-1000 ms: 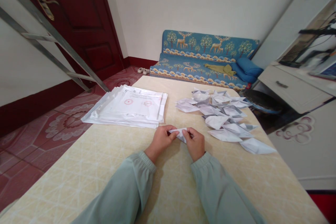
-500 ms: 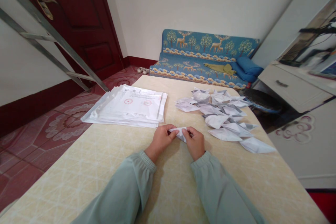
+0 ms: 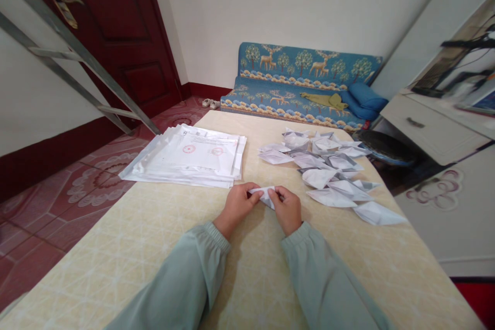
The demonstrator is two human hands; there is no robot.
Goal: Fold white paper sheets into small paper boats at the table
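A small piece of folded white paper (image 3: 264, 195) is pinched between my two hands above the middle of the table. My left hand (image 3: 238, 206) grips its left end, thumb on top. On its right side my right hand (image 3: 286, 210) presses with the thumb, fingers curled beneath. Several folded paper boats (image 3: 334, 191) lie in a cluster to the right of my hands. Beyond my left hand rests a stack of paper sheets (image 3: 189, 157), the top one printed with two red round stamps.
The table (image 3: 116, 247) has a pale yellow patterned cover. Past its far edge stands a blue sofa (image 3: 278, 87) with deer prints. A metal ladder (image 3: 73, 51) leans at the left before a dark red door (image 3: 116, 10). A white cabinet (image 3: 436, 126) and a dark round stool (image 3: 382, 147) stand right.
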